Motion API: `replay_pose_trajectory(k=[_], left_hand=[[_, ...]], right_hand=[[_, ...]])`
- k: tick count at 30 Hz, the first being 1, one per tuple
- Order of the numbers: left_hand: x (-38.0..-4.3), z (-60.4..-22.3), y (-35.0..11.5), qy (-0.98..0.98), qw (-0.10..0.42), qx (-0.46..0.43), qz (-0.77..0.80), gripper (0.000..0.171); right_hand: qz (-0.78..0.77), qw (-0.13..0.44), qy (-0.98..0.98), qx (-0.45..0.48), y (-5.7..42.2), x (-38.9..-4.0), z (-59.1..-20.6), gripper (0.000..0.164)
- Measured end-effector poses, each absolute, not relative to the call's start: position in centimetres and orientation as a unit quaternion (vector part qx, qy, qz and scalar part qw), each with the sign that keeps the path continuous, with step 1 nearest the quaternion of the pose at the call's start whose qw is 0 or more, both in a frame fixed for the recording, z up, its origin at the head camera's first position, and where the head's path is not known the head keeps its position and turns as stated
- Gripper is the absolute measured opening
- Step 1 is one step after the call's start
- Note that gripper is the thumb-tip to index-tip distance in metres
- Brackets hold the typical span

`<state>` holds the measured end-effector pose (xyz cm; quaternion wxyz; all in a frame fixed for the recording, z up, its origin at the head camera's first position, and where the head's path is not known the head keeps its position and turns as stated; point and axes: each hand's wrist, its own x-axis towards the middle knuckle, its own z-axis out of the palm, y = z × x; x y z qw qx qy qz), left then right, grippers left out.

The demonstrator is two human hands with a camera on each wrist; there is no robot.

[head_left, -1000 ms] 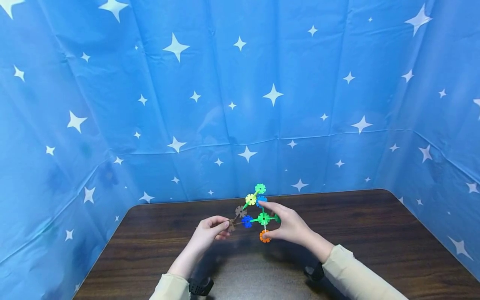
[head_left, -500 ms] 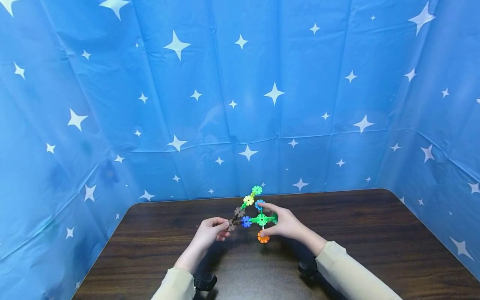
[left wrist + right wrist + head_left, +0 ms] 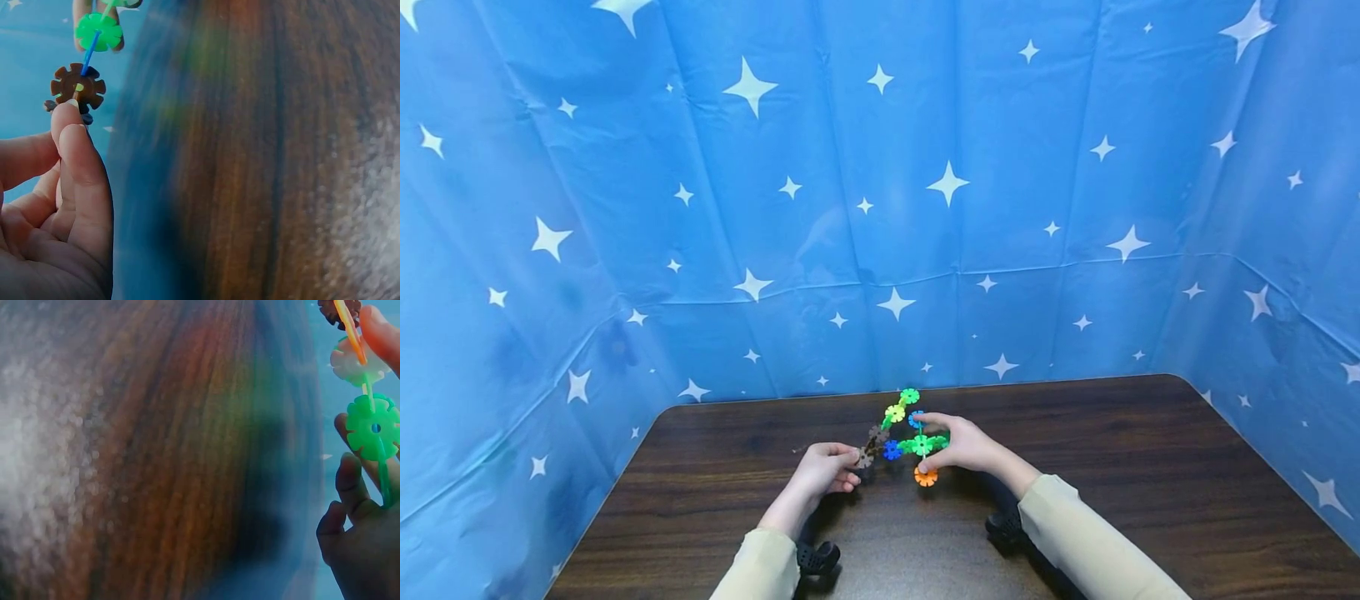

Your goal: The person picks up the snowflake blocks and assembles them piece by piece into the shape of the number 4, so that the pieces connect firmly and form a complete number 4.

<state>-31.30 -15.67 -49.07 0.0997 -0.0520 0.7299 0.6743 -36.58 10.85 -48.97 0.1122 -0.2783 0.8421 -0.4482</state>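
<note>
A linked chain of notched plastic building discs is held above the table between both hands. My left hand [image 3: 820, 477] pinches a brown disc [image 3: 865, 457] at its left end; the left wrist view shows thumb and fingertips meeting at a brown disc [image 3: 79, 86]. My right hand [image 3: 973, 446] spans the other side, index finger at a light blue disc [image 3: 916, 419], thumb at an orange disc [image 3: 926, 477]. Between them sit a dark blue disc [image 3: 892, 450] and a green disc [image 3: 921, 445]. A branch with a yellow disc [image 3: 895, 413] and another green disc [image 3: 910, 396] rises behind.
The dark wood-grain table [image 3: 1075, 467] spreads under both arms. Behind it and along the sides hangs a blue curtain [image 3: 820, 217] with white stars. Black straps [image 3: 817, 557] sit at the wrists below the cream sleeves.
The branch with the yellow and top green discs has tipped down, nearer the table's back edge. The right forearm has shifted a little left. Both hands keep their grip on the discs.
</note>
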Motion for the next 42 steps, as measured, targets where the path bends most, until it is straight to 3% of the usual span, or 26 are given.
replay_pose_trajectory(k=[12, 42], left_hand=[[-31.0, -49.3, -15.7, 0.747, 0.107, -0.063, 0.653, 0.02], [-30.8, -49.5, -15.6, 0.776, 0.123, -0.058, 0.616, 0.019]], right_hand=[[-0.445, 0.143, 0.838, -0.281, 10.7, -36.8, -49.7, 0.077], [-0.405, 0.132, 0.861, -0.279, 11.2, -35.9, -50.1, 0.077]])
